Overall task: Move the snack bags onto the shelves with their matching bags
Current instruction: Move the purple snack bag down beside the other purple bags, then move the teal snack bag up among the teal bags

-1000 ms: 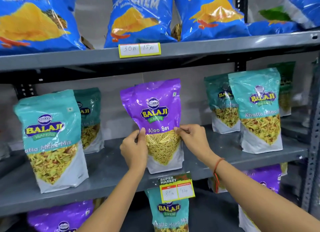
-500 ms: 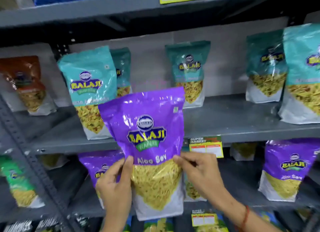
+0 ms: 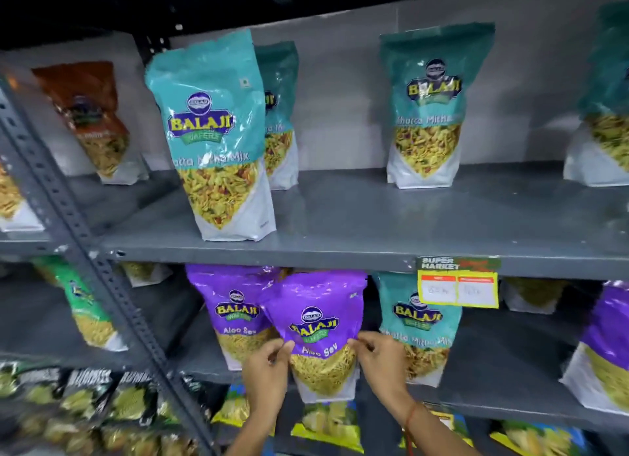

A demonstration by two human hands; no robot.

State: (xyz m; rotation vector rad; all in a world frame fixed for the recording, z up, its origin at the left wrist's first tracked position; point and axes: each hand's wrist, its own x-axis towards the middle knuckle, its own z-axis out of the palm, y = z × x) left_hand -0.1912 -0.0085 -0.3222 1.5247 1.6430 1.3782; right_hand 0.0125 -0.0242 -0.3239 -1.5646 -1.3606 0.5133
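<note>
Purple film, printed "Aloo Sev", is pinched from both sides: the left hand (image 3: 269, 370) grips the left edge of the held purple bag (image 3: 320, 333) between thumb and fingers, and the right hand (image 3: 381, 363) grips the right edge the same way. A red thread band (image 3: 410, 418) circles the right wrist. The bag stands upright at the front of the lower shelf (image 3: 510, 401), its top just under the edge of the shelf above. Whether its base rests on the shelf surface or hangs just past the lip cannot be told from this view.

Immediately to the left, and partly overlapped by the held bag, stands a second purple Aloo Sev bag (image 3: 231, 309). To the right, on the same shelf, stands a teal Khatta Mitha Mix bag (image 3: 418, 326), and further right another purple bag (image 3: 606, 346) shows at the frame edge. A yellow price tag (image 3: 457, 288) hangs from the front edge of the upper shelf (image 3: 340, 224), above the teal bag.

The upper shelf carries teal bags only in this bay: a large front one (image 3: 214, 132), one behind it, and another (image 3: 425, 115) further right. A perforated grey upright (image 3: 85, 251) divides this bay from the one on the left, where an orange-brown bag (image 3: 92, 115) and a green bag (image 3: 85, 305) stand. Dark bags (image 3: 85, 401) fill the lowest level at left, blurred.
</note>
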